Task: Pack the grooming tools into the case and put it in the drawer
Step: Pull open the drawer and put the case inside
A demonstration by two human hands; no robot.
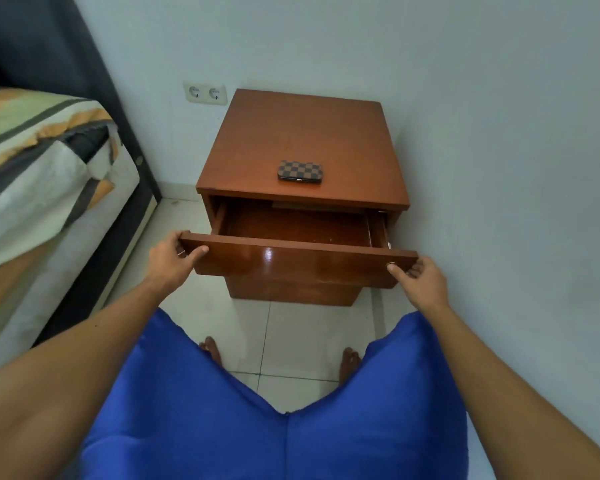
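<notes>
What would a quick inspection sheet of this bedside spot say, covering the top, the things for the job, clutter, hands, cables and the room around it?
Surface: brown wooden nightstand, top bare apart from the case.
Job's things: checkered case closed, lying flat near the top's front edge; drawer pulled open, inside looks bare.
Clutter: nothing seen.
Hands: left hand and right hand each have a grip on an end of the drawer front.
Cables: nothing seen; double wall socket with nothing plugged in.
Surroundings: bed to the left, pale wall, white tiled floor.
</notes>
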